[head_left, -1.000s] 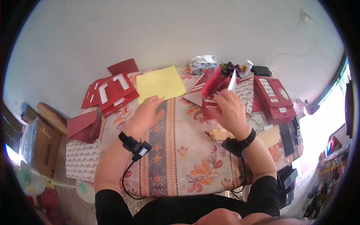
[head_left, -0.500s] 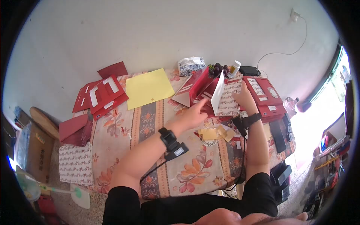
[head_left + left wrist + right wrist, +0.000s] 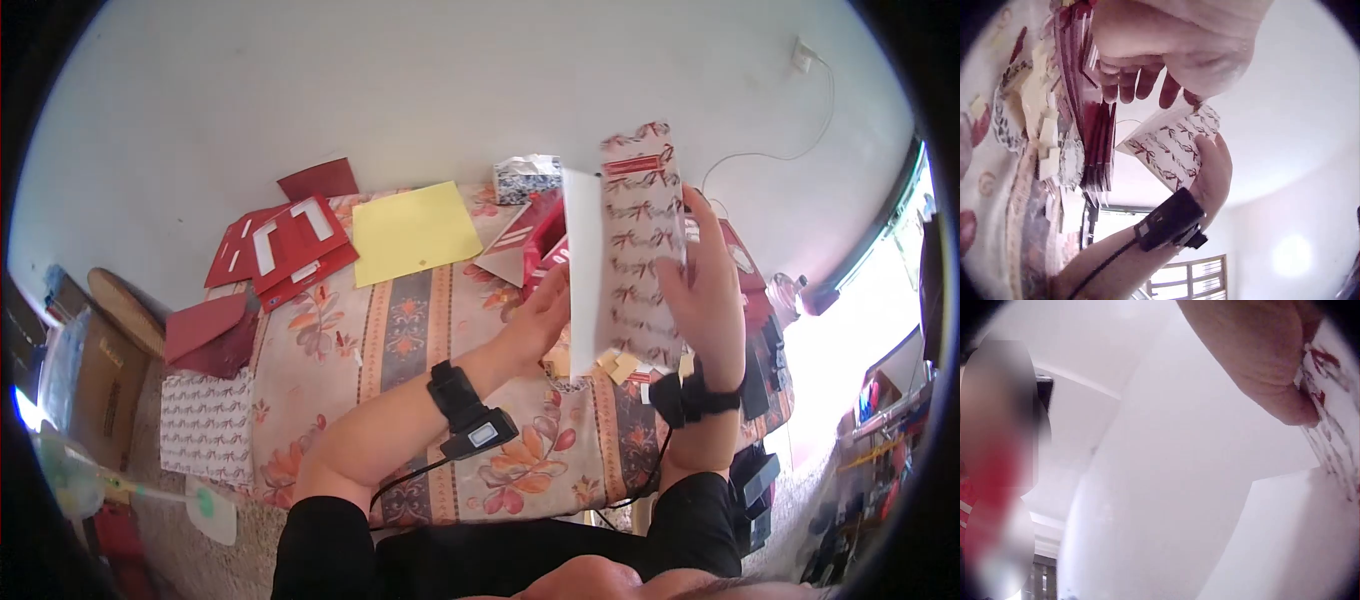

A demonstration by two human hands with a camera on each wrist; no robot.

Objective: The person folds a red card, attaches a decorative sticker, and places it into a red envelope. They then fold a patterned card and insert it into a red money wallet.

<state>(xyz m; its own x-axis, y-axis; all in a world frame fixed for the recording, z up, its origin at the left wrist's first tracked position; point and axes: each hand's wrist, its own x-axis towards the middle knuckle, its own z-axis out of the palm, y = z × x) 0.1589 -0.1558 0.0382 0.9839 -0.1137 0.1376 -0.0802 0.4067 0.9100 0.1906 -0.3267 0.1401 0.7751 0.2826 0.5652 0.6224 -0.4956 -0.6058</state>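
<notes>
Grip of the right hand (image 3: 712, 300) holds the patterned paper (image 3: 638, 240) by its right side, above the bench (image 3: 407, 335); its long axis runs near to far. The left hand (image 3: 535, 330) is just left of it. The left wrist view shows left fingers extended, without paper. The right wrist view shows one digit against the paper.

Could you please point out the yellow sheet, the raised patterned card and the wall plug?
Yellow sheet (image 3: 415, 235), head view, middle of its face.
Patterned card (image 3: 1169, 150), left wrist view, its patterned side.
Wall plug (image 3: 803, 56), head view, its white body.
</notes>
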